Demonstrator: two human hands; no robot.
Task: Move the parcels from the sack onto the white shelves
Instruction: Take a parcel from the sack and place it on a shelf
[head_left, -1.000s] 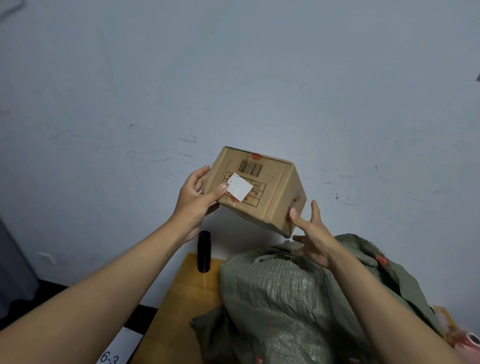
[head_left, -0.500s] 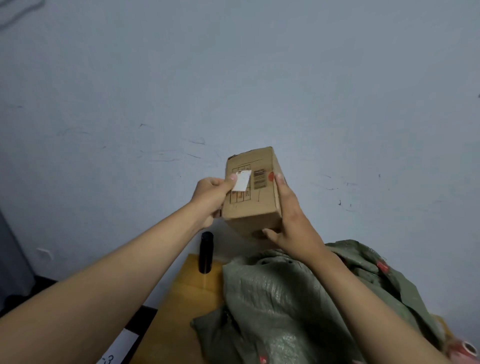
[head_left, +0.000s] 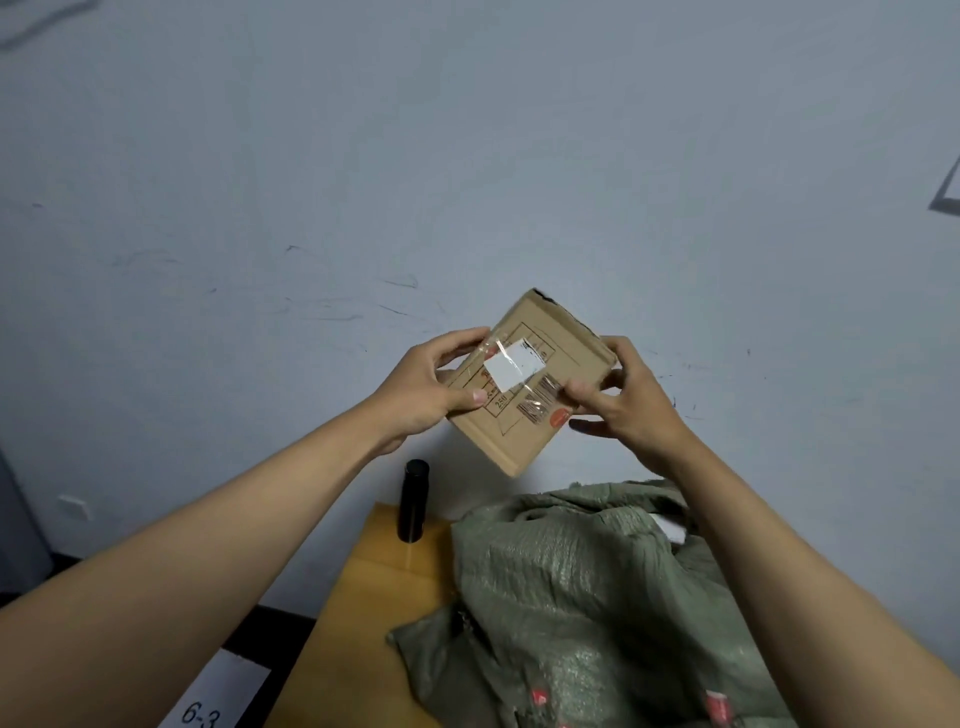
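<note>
A brown cardboard parcel (head_left: 540, 415) with a white label, a barcode and a red dot is held up in front of the wall, its printed face turned toward me. My left hand (head_left: 431, 387) grips its left edge, thumb on the front. My right hand (head_left: 628, 400) holds its right edge, fingers on the barcode side. Below lies the green woven sack (head_left: 587, 597), crumpled, with something white showing at its opening (head_left: 670, 527). No white shelves are in view.
The sack rests on a yellowish wooden table (head_left: 374, 587). A black cylinder (head_left: 413, 499) stands at the table's far edge by the pale scuffed wall. A white sheet marked "6-3" (head_left: 208, 701) lies low at the left.
The parcel has been turned in both hands, from edge-on to its labelled face toward me. My right hand shifted from the underside to the right edge.
</note>
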